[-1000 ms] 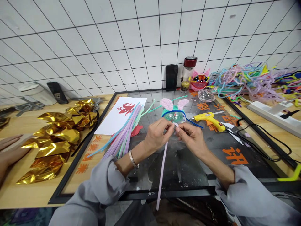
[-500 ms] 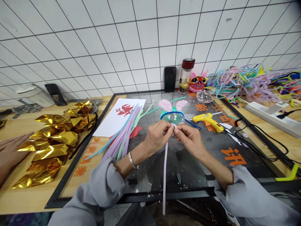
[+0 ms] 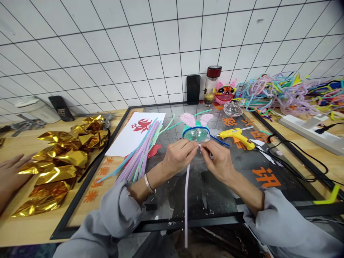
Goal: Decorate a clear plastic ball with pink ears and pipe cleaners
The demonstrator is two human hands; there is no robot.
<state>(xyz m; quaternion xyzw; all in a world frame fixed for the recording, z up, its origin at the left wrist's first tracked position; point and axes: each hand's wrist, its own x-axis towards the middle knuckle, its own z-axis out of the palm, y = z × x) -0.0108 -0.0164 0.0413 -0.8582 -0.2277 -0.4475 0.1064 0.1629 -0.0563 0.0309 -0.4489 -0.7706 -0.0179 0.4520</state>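
My left hand (image 3: 178, 154) and my right hand (image 3: 217, 154) meet fingertip to fingertip over the dark mat. Both pinch the upper end of a pale lilac pipe cleaner (image 3: 186, 204), whose long tail hangs down past the table's front edge. Most of the pinched end is hidden by my fingers. Just beyond them sits a green pipe-cleaner figure (image 3: 197, 133) with pink ears, a blue rim and a clear dome. To the left of my left hand lies a bundle of lilac, blue and green pipe cleaners (image 3: 138, 154).
A yellow glue gun (image 3: 238, 137) lies right of the figure, its black cord (image 3: 298, 175) looping rightward. White paper (image 3: 126, 136) and gold foil (image 3: 61, 157) are at left, beside another person's hand (image 3: 14, 170). A glass bottle (image 3: 211, 87) stands behind; tangled pipe cleaners (image 3: 279, 93) and a power strip (image 3: 314, 134) are right.
My fingertips have closed further over the lilac pipe cleaner's end, so less of it shows. Its tail has swung slightly left. The view has shifted a little.
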